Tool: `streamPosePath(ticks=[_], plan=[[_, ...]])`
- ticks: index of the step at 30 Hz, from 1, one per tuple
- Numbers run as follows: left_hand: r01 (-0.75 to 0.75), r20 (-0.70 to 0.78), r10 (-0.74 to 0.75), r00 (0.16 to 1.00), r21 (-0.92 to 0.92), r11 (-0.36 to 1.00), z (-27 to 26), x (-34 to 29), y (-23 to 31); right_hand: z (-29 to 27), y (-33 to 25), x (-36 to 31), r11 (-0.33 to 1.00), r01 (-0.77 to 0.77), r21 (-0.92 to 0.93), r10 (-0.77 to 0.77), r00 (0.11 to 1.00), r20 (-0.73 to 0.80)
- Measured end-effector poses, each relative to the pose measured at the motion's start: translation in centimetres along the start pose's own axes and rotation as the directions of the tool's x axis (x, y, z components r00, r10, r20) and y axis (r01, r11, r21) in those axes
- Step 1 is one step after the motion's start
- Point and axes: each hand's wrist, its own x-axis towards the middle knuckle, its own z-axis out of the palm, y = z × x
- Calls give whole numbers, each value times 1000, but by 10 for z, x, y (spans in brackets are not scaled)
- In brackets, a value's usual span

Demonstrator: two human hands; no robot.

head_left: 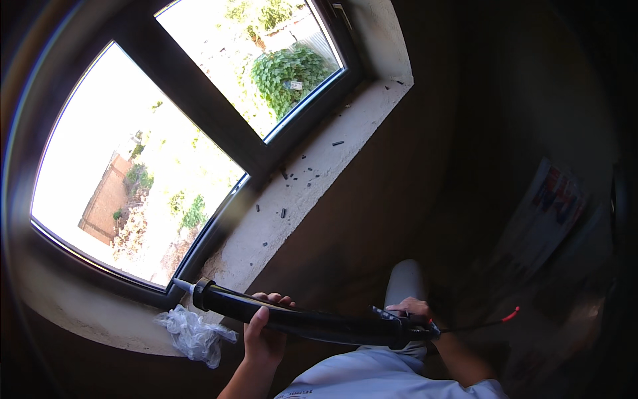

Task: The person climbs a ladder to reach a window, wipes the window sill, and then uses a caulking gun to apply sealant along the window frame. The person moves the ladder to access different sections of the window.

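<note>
Both curled hands [263,338] [413,308] grip a black caulking gun [325,325], its barrel [302,320] hiding the contents.

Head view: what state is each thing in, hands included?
Caulking gun: held up, pointing left.
White nozzle: beside the window; contact unclear.
Rod: sticking out behind, red-tipped.
Left hand: gripping the gun's front half.
Right hand: holding the gun's rear, partly hidden.
Window: looks shut.
Plastic bag: crumpled.
Windowsill: littered with dark bits.
</note>
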Motion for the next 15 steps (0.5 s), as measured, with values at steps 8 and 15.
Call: streamPosePath(ticks=[8,15], plan=[[-96,167,111,980,-94,991,20,-16,-6,25,46,26,964,118,-236,-67,975,212],[-75,210,85,974,-55,996,28,-23,-14,47,28,50,920,366,-139,-383,916,-123]])
